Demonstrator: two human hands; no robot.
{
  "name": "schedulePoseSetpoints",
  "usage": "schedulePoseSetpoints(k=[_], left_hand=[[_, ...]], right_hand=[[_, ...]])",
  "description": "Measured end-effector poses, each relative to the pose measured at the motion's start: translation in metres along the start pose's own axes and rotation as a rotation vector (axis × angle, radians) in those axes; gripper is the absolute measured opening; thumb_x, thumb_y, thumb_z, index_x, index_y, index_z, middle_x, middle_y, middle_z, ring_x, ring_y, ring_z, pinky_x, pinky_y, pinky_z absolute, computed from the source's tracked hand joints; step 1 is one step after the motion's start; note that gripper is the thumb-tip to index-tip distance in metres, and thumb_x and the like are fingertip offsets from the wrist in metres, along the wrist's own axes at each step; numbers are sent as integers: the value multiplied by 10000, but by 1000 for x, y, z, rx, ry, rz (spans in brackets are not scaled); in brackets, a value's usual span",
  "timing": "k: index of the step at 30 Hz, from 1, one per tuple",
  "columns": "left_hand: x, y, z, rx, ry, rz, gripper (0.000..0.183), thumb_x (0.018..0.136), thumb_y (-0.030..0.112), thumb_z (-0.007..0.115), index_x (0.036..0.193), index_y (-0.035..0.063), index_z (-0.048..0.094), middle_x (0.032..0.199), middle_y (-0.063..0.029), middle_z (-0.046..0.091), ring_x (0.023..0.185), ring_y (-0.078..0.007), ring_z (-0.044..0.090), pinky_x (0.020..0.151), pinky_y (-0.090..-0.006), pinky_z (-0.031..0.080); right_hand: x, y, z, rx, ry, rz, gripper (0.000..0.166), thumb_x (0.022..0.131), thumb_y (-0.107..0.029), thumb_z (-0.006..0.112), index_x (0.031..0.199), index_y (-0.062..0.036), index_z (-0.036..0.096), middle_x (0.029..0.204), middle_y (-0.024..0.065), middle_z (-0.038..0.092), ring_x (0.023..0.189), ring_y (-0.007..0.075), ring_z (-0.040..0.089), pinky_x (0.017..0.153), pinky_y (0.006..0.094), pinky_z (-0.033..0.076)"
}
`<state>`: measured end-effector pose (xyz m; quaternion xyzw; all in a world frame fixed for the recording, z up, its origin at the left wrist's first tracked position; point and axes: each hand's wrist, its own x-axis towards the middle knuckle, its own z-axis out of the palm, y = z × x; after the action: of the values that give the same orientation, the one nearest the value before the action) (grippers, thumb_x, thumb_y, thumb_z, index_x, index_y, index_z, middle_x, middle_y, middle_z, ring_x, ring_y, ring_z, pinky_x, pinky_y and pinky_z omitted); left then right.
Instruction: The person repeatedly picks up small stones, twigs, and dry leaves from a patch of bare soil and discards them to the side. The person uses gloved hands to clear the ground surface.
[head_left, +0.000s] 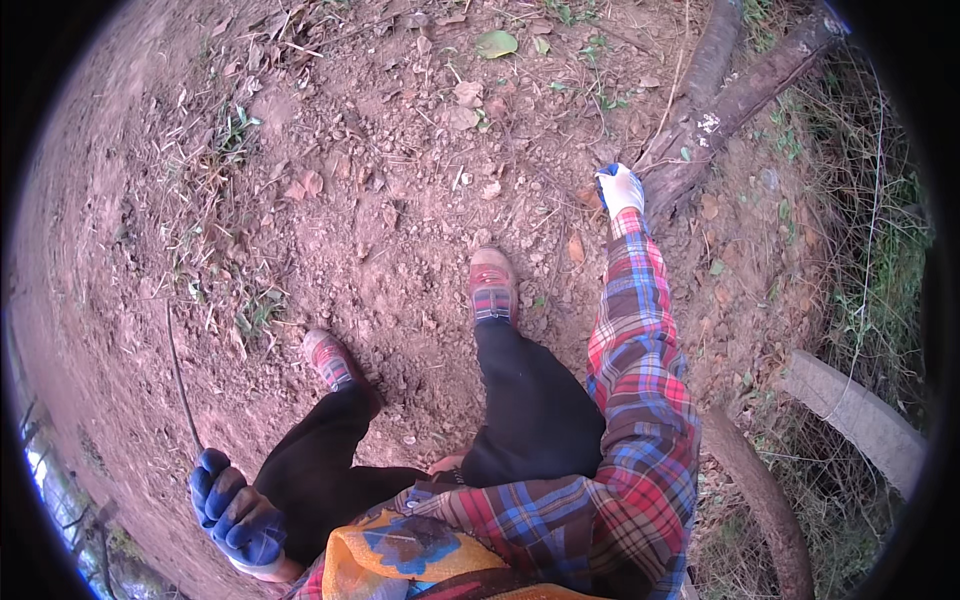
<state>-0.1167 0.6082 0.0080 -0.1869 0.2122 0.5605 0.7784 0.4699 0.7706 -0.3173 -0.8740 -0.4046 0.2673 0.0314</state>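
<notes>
Blue-and-white work gloves cover both hands. My left hand (237, 511), at the lower left, is closed around the end of a thin dark stick (178, 367), which points up and away over the soil. My right hand (621, 189) reaches far forward beside a forked tree trunk (679, 165), its fingers curled on the side turned away from me. Thin dry stems lie close by it; whether the fingers grip one cannot be told. Below, my two shoes stand on loose reddish soil (420, 285).
A curved brown trunk (757, 495) and a grey concrete post (855, 420) lie at the right. A thin wire (870, 255) runs past dense dry grass (892, 202). Dry leaves (306, 185) and grass tufts (259, 311) dot the ground.
</notes>
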Motion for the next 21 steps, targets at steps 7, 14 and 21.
schedulePoseSetpoints(k=[7,14,21], left_hand=[[-4,-3,4,-9,49,67,493,1004,283,309,1304,-103,376,680,-3,448,506,-72,476,434,-218,431],[-4,1,1,-30,35,47,493,1002,281,315,1308,-101,371,681,-10,444,494,-81,457,438,-229,434],[-2,7,-3,-24,0,19,475,1005,273,314,1310,-85,379,717,-19,462,548,-103,492,503,-256,466]], right_hand=[[-28,-41,25,-391,3,73,704,817,-398,648,1324,24,404,1180,229,586,1054,322,614,848,427,506],[23,-42,38,-399,-144,299,623,850,-194,579,1361,57,328,1158,195,619,1032,317,634,802,455,526],[-9,14,26,291,279,6,374,807,-170,627,1156,-73,536,1040,189,647,974,352,623,820,414,478]])
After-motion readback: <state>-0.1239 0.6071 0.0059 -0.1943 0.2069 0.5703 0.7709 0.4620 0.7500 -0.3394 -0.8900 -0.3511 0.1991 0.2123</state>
